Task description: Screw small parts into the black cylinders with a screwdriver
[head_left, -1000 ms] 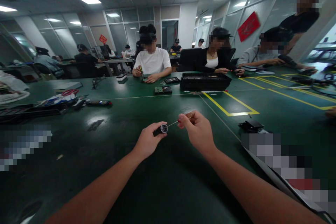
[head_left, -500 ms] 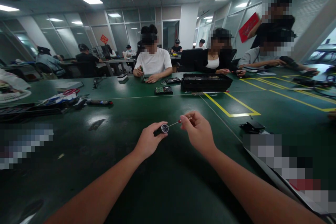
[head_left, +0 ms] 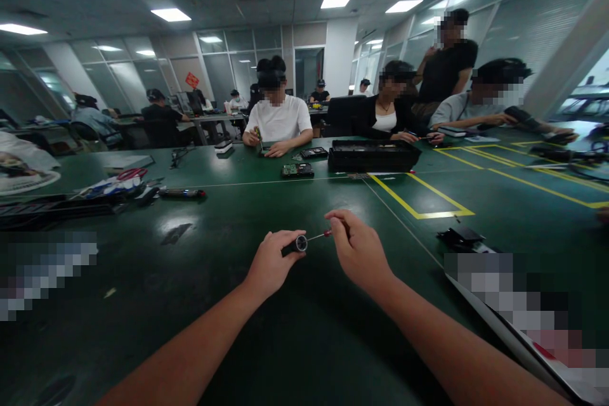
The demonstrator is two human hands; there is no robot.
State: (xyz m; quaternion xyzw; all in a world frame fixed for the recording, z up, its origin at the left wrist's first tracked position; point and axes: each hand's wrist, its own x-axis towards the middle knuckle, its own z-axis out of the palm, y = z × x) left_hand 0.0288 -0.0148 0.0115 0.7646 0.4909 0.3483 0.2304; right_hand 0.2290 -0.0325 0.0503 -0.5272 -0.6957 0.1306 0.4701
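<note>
Over the green-topped table (head_left: pixel 304 336), the person's left hand (head_left: pixel 272 268) is clamped around a small black cylinder (head_left: pixel 301 243), with the thumb below and the fingers above, so that its round end with a pale ring is left uncovered. The right hand (head_left: pixel 358 242), a little apart from the left, pinches a slim screwdriver (head_left: pixel 327 233) by its red handle; the thin metal shaft points to this round end, though from my place I cannot tell how deep the tip sits. Farther out, beyond the hands, a hard drive (head_left: pixel 297 170) with its green circuit board upward lies near a long black housing (head_left: pixel 373 157). To the right of the hands is a rectangle of yellow tape (head_left: pixel 446 212); to the left lies a dark pen-shaped tool (head_left: pixel 182 194). Across the table a co-worker in a white T-shirt (head_left: pixel 284 122) bends over small work.
</note>
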